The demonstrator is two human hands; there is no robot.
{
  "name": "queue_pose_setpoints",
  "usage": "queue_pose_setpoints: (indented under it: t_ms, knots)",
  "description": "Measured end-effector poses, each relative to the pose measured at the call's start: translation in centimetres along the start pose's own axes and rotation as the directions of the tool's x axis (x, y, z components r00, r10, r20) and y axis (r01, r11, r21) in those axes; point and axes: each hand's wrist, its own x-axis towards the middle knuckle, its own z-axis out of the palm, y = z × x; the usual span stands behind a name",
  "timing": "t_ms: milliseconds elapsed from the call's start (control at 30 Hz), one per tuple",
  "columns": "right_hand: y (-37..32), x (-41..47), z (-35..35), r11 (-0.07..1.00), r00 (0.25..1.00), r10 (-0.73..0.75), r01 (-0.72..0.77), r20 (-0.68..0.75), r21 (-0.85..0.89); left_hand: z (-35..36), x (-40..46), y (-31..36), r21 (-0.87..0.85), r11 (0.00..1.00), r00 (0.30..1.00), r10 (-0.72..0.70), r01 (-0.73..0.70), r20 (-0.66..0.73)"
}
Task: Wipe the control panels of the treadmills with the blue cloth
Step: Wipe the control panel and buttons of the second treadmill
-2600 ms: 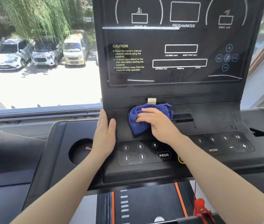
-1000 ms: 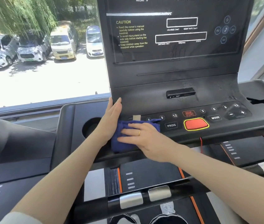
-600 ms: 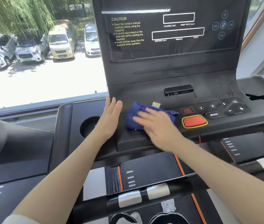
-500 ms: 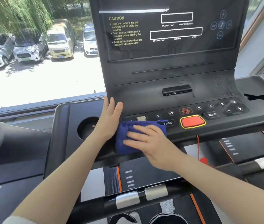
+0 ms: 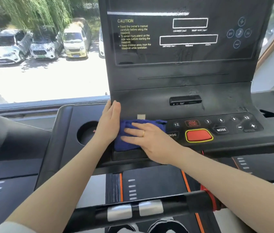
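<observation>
The right hand [image 5: 151, 140] lay flat, fingers straight and spread a little, pressing the blue cloth [image 5: 127, 133] onto the left part of the treadmill's control panel [image 5: 216, 121]. A ring showed on one finger. The cloth was bunched under the palm and fingers, with a pale tag [image 5: 141, 116] sticking up just beyond the fingertips. Touching the cloth on its far side from the right hand, the left hand [image 5: 109, 123] rested flat on the console, fingers straight and together, fingertips reaching the foot of the upright display [image 5: 183, 39].

Just beside the right hand, toward the wrist side, sat the PROG key, then the red button [image 5: 198, 135] ringed in yellow, the STOP/START key and numbered keys further off. Beyond the hands, a small dark port strip [image 5: 185, 100] was set into the dusty black slope. The display carried a CAUTION notice and blank outlined boxes. Outside the left hand lay a round cup recess [image 5: 86, 133]. Nearer the person than both forearms ran a black handlebar [image 5: 132, 212] with silver pads, over the belt deck with orange stripes.

A window [image 5: 40, 64] beyond the left hand showed parked cars [image 5: 45, 46] and willow branches in bright sun.
</observation>
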Motion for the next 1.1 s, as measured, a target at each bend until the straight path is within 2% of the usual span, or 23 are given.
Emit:
queue_pose_setpoints:
  t_ms: [67,133,233,367,500,667,767,1000,1100]
  knots:
    - [1.0,1.7,-1.0,0.999,0.997,-0.030,0.029,0.072,0.015,0.4,0.6,0.6,-0.054,0.998,0.997,-0.024,0.020,-0.071]
    - [3.5,2.8,-1.4,0.997,0.995,0.041,-0.034,0.096,-0.075,1.0,0.9,1.0,-0.036,0.999,0.996,-0.025,0.022,-0.090]
    - [7.5,3.8,-2.4,0.961,0.999,0.035,-0.032,0.004,-0.276,1.8,1.5,1.1,0.212,0.977,0.997,0.023,-0.006,-0.076]
    - [11.3,3.7,-4.1,0.914,0.994,-0.080,0.042,-0.078,-0.403,3.1,1.6,2.0,0.272,0.962,0.974,0.073,-0.012,-0.213]
    - [14.0,1.4,-5.0,0.895,0.989,-0.070,0.004,-0.132,-0.445,3.7,2.1,2.6,0.379,0.925,0.951,0.147,-0.035,-0.272]
    - [18.1,-4.3,-6.3,0.935,0.968,0.032,-0.117,-0.247,-0.335,4.7,2.1,3.0,0.388,0.921,0.971,0.062,0.034,-0.233]
    - [18.4,-4.6,-6.2,0.958,0.956,0.085,-0.156,-0.280,-0.242,5.6,2.2,3.1,0.380,0.924,0.975,0.036,0.052,-0.221]
    - [16.6,-0.4,-5.1,0.979,0.967,-0.117,0.075,-0.228,-0.188,6.4,2.7,3.9,0.368,0.922,0.957,-0.008,0.119,-0.291]
    - [19.1,-2.9,-6.0,0.986,0.974,-0.121,0.096,-0.190,-0.139,6.4,2.6,3.9,0.380,0.916,0.958,-0.013,0.126,-0.288]
